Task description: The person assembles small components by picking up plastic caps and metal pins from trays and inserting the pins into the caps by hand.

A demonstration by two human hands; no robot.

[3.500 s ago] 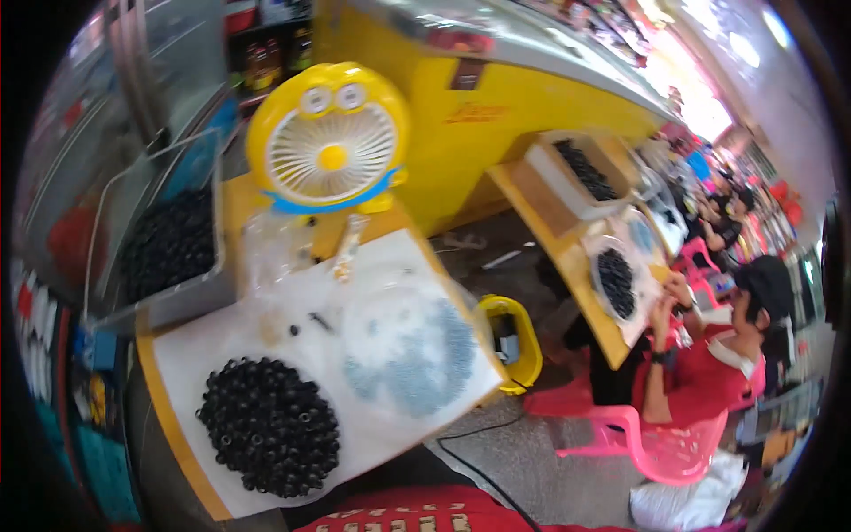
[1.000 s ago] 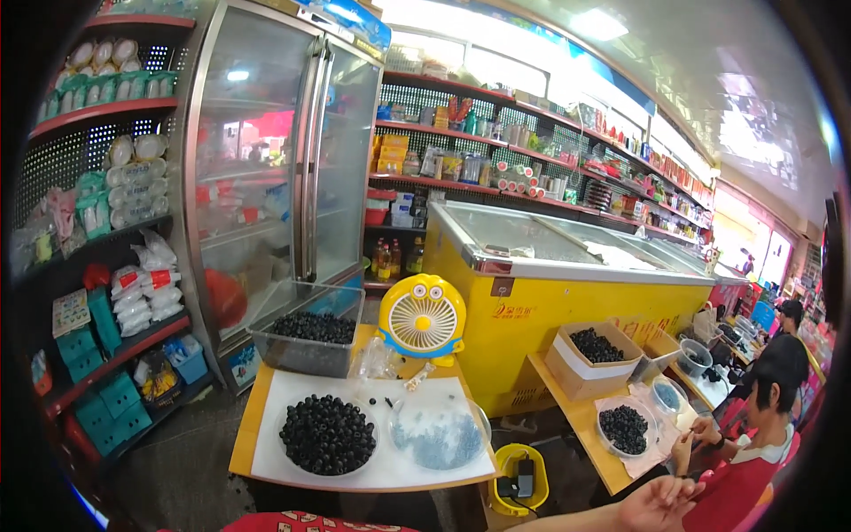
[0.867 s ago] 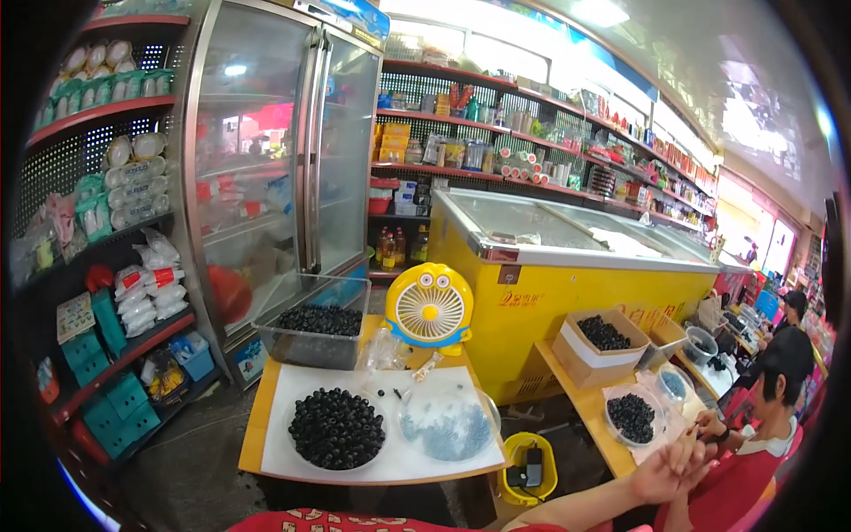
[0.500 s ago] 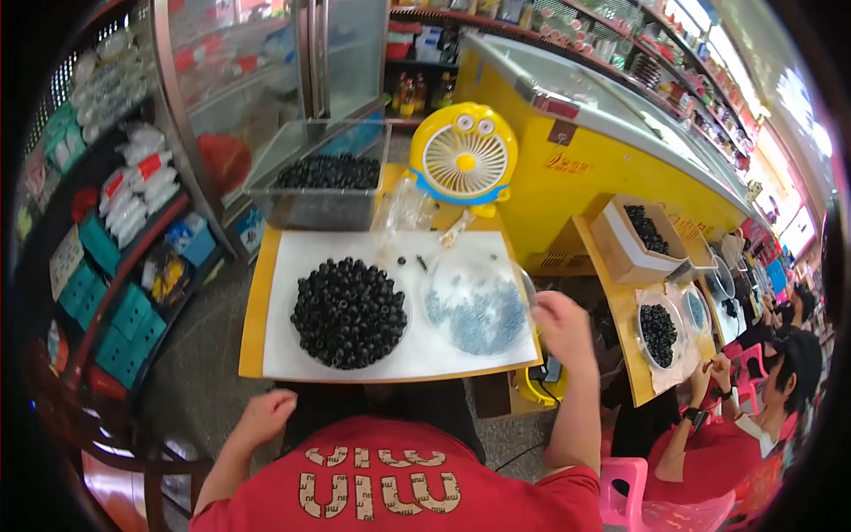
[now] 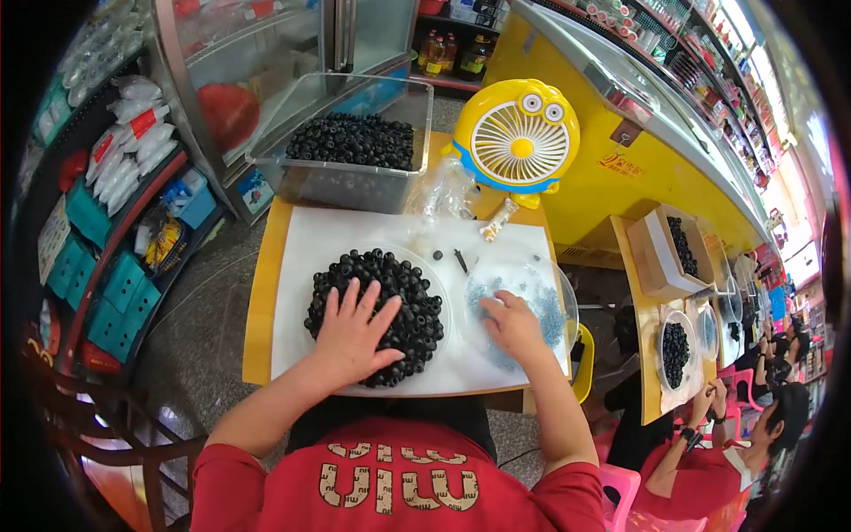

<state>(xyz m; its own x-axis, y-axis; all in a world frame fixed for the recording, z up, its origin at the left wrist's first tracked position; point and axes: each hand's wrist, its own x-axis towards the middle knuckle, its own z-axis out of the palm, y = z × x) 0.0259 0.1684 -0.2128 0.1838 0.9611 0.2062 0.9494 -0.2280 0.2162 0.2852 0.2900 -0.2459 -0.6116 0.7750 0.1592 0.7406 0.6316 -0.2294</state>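
My left hand lies palm down with fingers spread on a heap of small black ring-shaped parts. The heap sits on a round clear plate on the left half of the table. My right hand dips into a second round clear dish, its fingers bent and drawn together. Small translucent bluish pieces lie scattered in that dish. Whatever sits between the right fingertips is too small to make out. One loose black part and a thin dark tool rest between the plates.
White sheeting covers the wooden table. Behind stand a clear bin of black parts, a crumpled plastic bag and a yellow fan. At right, a co-worker sits by another table with a cardboard box.
My left hand has come up from beside the table onto the black heap. The right hand has moved left from the dish's rim into it. The view has shifted.
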